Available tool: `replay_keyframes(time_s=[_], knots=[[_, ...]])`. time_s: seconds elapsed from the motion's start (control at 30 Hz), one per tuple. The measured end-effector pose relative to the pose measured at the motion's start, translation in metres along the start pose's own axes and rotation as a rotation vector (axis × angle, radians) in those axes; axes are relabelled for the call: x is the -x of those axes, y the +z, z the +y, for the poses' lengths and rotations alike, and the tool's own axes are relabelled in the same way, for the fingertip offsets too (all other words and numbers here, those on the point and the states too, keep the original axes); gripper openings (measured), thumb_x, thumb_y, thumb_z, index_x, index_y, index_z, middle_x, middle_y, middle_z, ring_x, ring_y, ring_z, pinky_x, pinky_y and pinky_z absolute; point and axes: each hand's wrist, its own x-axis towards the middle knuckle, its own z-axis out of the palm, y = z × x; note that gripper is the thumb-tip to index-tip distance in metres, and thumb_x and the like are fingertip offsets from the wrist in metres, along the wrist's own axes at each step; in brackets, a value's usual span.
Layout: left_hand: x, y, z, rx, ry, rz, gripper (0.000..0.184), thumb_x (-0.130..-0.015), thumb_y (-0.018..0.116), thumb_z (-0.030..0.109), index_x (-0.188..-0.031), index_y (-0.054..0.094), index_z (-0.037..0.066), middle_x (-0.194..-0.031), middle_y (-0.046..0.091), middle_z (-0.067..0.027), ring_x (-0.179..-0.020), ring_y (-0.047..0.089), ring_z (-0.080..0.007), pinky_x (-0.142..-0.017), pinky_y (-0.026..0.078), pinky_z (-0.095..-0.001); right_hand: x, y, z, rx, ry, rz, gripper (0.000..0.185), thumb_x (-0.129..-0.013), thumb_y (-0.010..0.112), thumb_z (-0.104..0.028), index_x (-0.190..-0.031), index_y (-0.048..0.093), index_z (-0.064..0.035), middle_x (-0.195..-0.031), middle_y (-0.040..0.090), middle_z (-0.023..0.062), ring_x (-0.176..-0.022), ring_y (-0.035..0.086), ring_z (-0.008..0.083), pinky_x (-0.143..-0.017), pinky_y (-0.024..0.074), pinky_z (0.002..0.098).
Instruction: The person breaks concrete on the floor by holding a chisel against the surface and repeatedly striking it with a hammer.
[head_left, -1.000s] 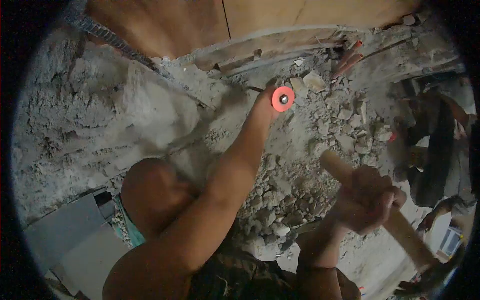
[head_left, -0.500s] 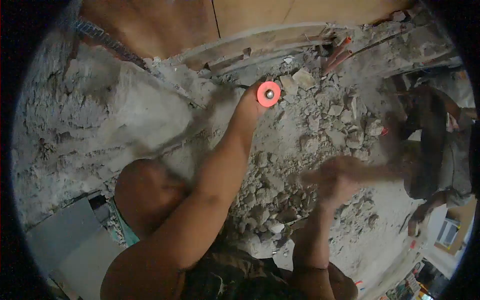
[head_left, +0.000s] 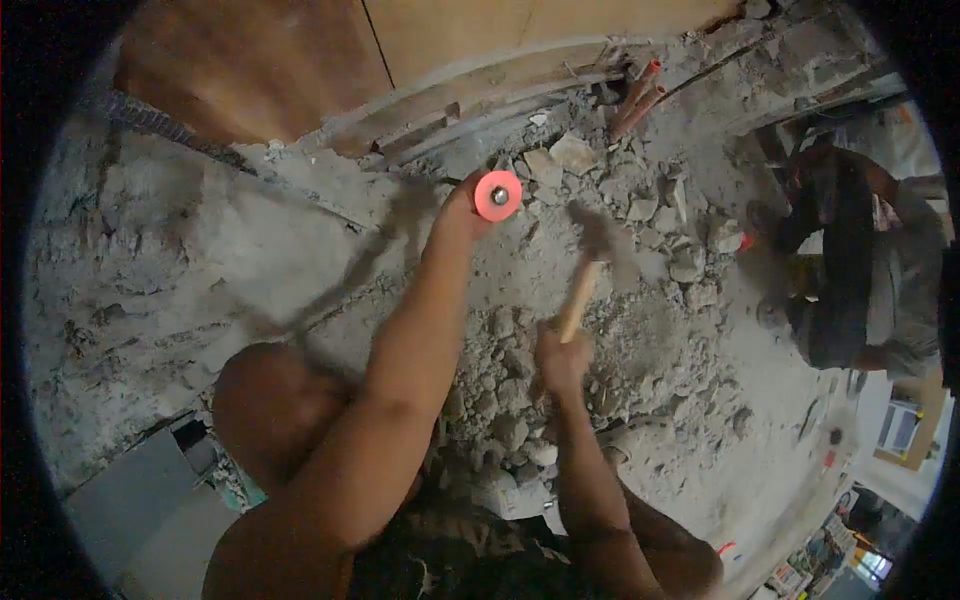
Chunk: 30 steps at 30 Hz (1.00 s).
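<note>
Head view. Left hand (head_left: 460, 210) at upper centre, arm outstretched, fist closed about a chisel (head_left: 499, 196). The chisel's round red hand guard (head_left: 511, 186) faces the camera, with the metal striking end at its middle; the guard covers most of the fingers, so their exact wrap cannot be read, and the tip is hidden.

Right hand (head_left: 563, 358) at centre, fingers wrapped firmly round the wooden handle (head_left: 580, 298) of a hammer. Hammer head (head_left: 603, 245) is below and right of the guard, apart from it; badly blurred, probably dark metal, shape uncertain.

Surroundings: broken rubble (head_left: 510, 428) spreads from lower centre to right of centre, larger slabs (head_left: 573, 154) just right of the guard. Two orange pipes (head_left: 637, 112) stick up at upper centre-right. Brown wooden panel (head_left: 250, 70) along the top left; rough grey masonry (head_left: 130, 270) at left. Grey board (head_left: 140, 500) at lower left. Another person (head_left: 845, 260), in dark clothing, at the right edge, well apart from both hands.
</note>
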Motion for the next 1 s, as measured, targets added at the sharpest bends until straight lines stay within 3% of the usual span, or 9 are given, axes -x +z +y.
replay_keyframes(time_s=[0.13,0.2,0.27,0.4,0.47,0.7,0.77,0.9,1.0], knots=[[-0.03,-0.025,-0.009,0.116,0.041,-0.119,0.025,-0.084,0.066,0.015,-0.099,0.057,-0.002,-0.099,0.062,-0.0139,-0.094,0.061,-0.0265,-0.083,0.053,-0.0439,0.0,-0.081,-0.079,0.817,-0.985,0.439,0.018,-0.082,0.058,-0.025,-0.084,0.067,-0.0095,-0.081,0.064,0.0028,-0.08,0.061,0.0238,-0.068,0.0473,0.0378],[-0.017,-0.023,-0.007,0.084,0.033,-0.184,0.024,-0.085,0.065,0.016,-0.099,0.056,-0.002,-0.099,0.062,-0.0142,-0.093,0.061,-0.0266,-0.083,0.053,-0.0438,0.021,-0.093,-0.121,0.503,-0.516,0.683,0.033,-0.079,0.058,-0.035,-0.09,0.063,-0.0042,-0.078,0.062,0.0033,-0.069,0.061,0.0209,-0.064,0.0506,0.0327],[-0.039,-0.031,-0.009,0.069,-0.02,-0.152,0.019,-0.087,0.059,0.014,-0.097,0.056,-0.002,-0.099,0.061,-0.0146,-0.093,0.061,-0.0272,-0.083,0.053,-0.044,0.034,-0.116,-0.174,-1.156,-0.744,-0.047,0.025,-0.094,0.046,-0.022,-0.071,0.055,-0.0188,-0.062,0.04,-0.0062,-0.055,0.035,0.0071,-0.056,0.0369,0.0267],[-0.018,-0.002,-0.006,-0.019,-0.023,0.181,0.02,-0.088,0.054,0.016,-0.098,0.057,-0.001,-0.094,0.062,-0.0141,-0.089,0.062,-0.0268,-0.082,0.053,-0.0415,0.002,-0.01,-0.05,0.002,-0.707,0.497,0.017,-0.087,0.057,-0.019,-0.085,0.057,-0.0017,-0.074,0.059,0.0085,-0.062,0.053,0.0187,-0.058,0.0458,0.0326],[-0.021,-0.012,0.001,-0.267,-0.037,-0.086,0.023,-0.091,0.051,0.02,-0.1,0.057,-0.001,-0.093,0.063,-0.0137,-0.088,0.063,-0.0263,-0.082,0.054,-0.0407,-0.02,0.039,-0.018,0.09,-0.077,-0.283,0.02,-0.084,0.064,-0.018,-0.084,0.056,0.0005,-0.067,0.056,0.0099,-0.058,0.051,0.0208,-0.055,0.043,0.0362],[-0.004,-0.004,-0.001,-0.054,0.073,-0.055,0.025,-0.091,0.052,0.018,-0.104,0.055,-0.003,-0.096,0.063,-0.0152,-0.087,0.064,-0.0274,-0.077,0.056,-0.04,-0.004,-0.007,0.004,0.153,-0.114,0.035,0.012,-0.08,0.062,-0.018,-0.077,0.059,-0.0059,-0.064,0.057,0.0036,-0.055,0.053,0.0126,-0.049,0.0442,0.0324],[-0.002,0.006,-0.002,-0.009,0.041,0.111,0.023,-0.087,0.056,0.013,-0.103,0.053,-0.004,-0.097,0.062,-0.0156,-0.088,0.064,-0.0284,-0.078,0.057,-0.0411,0.003,-0.074,-0.062,0.614,-0.794,0.287,0.018,-0.072,0.062,-0.02,-0.08,0.061,-0.0038,-0.08,0.064,0.0102,-0.073,0.061,0.0216,-0.062,0.05,0.0381],[-0.022,-0.015,-0.004,0.012,-0.025,-0.003,0.022,-0.085,0.057,0.012,-0.102,0.055,-0.002,-0.1,0.061,-0.0163,-0.087,0.063,-0.0285,-0.075,0.056,-0.0439,0.034,-0.088,-0.186,-0.999,-0.749,0.203,0.021,-0.085,0.05,-0.024,-0.072,0.054,-0.0078,-0.069,0.056,0.0076,-0.062,0.055,0.0183,-0.057,0.0461,0.0296],[-0.006,-0.002,0.002,-0.161,-0.065,0.117,0.024,-0.086,0.058,0.018,-0.102,0.056,0.0,-0.101,0.061,-0.0157,-0.089,0.063,-0.0284,-0.076,0.054,-0.0465,0.018,-0.045,-0.104,-0.298,-0.809,0.403,0.016,-0.086,0.054,-0.02,-0.081,0.058,-0.0059,-0.073,0.059,0.009,-0.063,0.057,0.0228,-0.058,0.0469,0.0344]])
